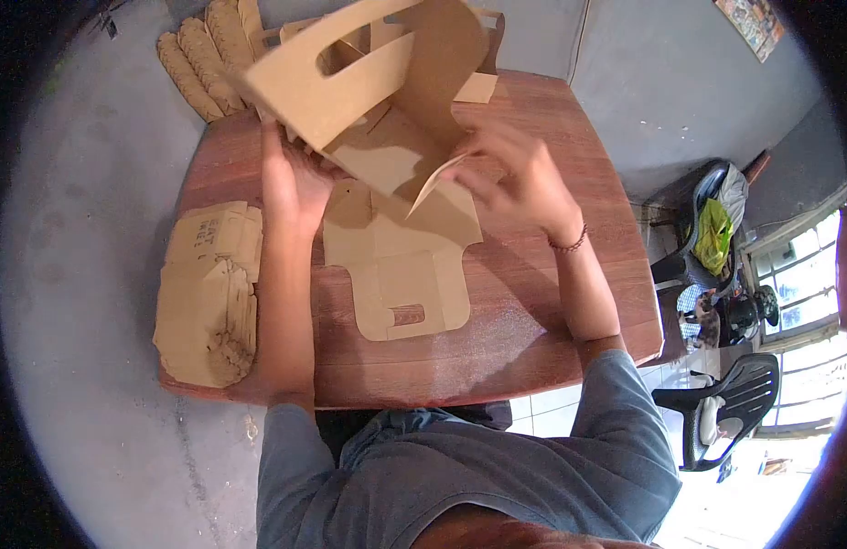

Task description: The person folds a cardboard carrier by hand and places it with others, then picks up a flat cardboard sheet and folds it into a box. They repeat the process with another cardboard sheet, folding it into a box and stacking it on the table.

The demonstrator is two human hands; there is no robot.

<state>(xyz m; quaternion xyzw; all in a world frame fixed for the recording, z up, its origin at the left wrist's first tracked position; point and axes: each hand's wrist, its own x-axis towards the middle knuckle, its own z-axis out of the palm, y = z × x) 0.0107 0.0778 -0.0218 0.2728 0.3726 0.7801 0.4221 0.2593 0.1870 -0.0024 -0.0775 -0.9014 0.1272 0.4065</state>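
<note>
A partly folded cardboard carrier (pixel 350 101) with a slot handle is held up above the table, tilted. My left hand (pixel 295 174) supports it from below at its left side; its fingers are partly hidden behind the cardboard. My right hand (pixel 515 174), slightly blurred, pinches a cardboard flap (pixel 434 183) at the carrier's lower right edge. Beneath them, a flat cut cardboard sheet (pixel 410 274) with rounded corners and a handle slot lies on the table.
A stack of flat cardboard (pixel 204 302) lies at the table's left edge. Cardboard pieces (pixel 199 64) and more folded carriers stand at the back of the wooden table (pixel 570 274). Black chairs (pixel 739 393) and a bright window are off to the right.
</note>
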